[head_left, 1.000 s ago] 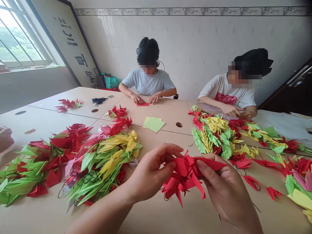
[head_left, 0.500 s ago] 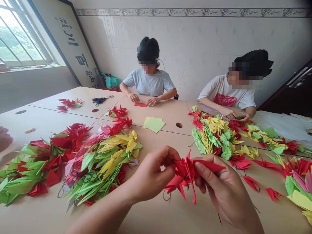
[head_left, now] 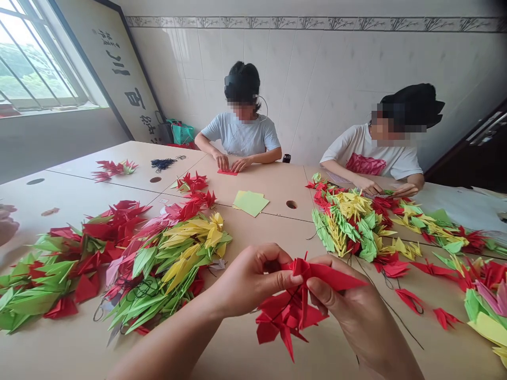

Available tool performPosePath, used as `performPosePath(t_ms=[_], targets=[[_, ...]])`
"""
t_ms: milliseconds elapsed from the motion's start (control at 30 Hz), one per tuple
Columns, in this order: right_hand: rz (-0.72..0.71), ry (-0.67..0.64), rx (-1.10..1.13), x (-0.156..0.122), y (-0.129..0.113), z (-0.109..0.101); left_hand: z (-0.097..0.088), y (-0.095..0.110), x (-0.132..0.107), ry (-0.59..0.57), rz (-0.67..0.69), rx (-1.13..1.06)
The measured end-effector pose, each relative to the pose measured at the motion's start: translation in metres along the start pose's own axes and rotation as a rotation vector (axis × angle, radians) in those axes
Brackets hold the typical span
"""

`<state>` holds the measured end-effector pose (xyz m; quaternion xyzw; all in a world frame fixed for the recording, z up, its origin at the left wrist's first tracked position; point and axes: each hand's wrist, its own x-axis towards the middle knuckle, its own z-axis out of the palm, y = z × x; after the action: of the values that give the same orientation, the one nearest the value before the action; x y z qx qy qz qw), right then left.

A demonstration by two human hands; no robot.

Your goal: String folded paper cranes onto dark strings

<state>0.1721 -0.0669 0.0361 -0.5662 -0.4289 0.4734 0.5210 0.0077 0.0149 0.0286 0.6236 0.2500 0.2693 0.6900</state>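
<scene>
In front of you, folded paper cranes (head_left: 166,264) lie heaped in red, green and yellow on the surface (head_left: 273,179), beside loose green and yellow paper sheets (head_left: 251,203). Across sit a person in a grey T-shirt (head_left: 240,132) and another in white (head_left: 368,153).

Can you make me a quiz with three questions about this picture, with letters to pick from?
1. Where is the paper stack?
A) on the windowsill
B) on the table
C) in the bag

2. What colour is the sheet in front of the far person?
A) green
B) yellow
C) red

3. What are the left hand and right hand doing?
A) lying flat
B) pinching red cranes
C) holding scissors

Answers:
1: B, the stack lies on the tabletop.
2: C, the sheet shows red.
3: B, both hands grip the cranes.
</scene>
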Motion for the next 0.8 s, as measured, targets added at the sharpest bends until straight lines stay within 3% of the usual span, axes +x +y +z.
performPosePath(t_ms=[133, 433, 800], targets=[[-0.069, -0.089, -0.092, 0.004, 0.006, -0.006, -0.002, 0.000, 0.000, -0.046, -0.029, -0.041], [-0.083, -0.175, 0.104, 0.012, 0.025, -0.007, -0.001, -0.004, 0.004, -0.046, -0.045, -0.148], [-0.030, -0.038, 0.297, 0.007, 0.016, 0.010, 0.003, -0.004, 0.004, 0.002, -0.028, -0.296]])
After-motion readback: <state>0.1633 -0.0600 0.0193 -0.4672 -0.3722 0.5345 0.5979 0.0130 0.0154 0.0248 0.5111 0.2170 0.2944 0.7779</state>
